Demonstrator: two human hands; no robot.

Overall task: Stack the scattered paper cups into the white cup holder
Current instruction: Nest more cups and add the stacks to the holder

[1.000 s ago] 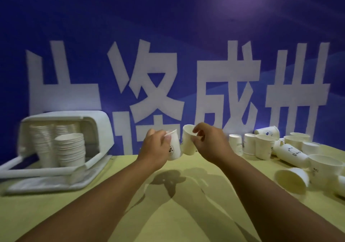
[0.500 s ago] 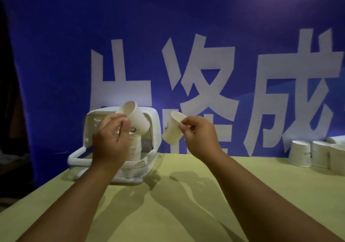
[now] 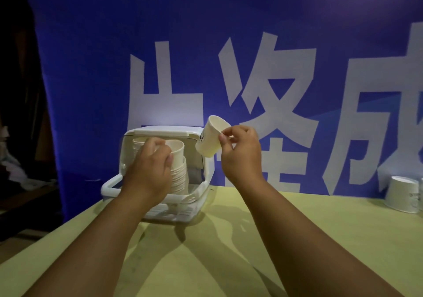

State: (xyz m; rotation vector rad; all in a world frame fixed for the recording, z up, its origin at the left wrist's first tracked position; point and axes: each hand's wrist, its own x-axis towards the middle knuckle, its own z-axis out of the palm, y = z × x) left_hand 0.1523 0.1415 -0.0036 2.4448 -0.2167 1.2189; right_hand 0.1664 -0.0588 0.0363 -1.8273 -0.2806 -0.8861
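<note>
Our left hand (image 3: 151, 166) curls round an upright white paper cup (image 3: 177, 149) at the top of the nested cup stack (image 3: 180, 177) inside the white plastic cup holder (image 3: 160, 132), which sits at the far left of the yellow-green table (image 3: 320, 228). Our right hand (image 3: 240, 154) pinches a second white paper cup (image 3: 211, 136), tilted in the air just right of the holder. One inverted white cup (image 3: 401, 193) stands well apart, far right

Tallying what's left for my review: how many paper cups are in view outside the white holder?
2. A tilted cup pinched in the right hand, beside the white holder; an upside-down cup on the table, far right. A sliver at the frame edge may be a third.
</note>
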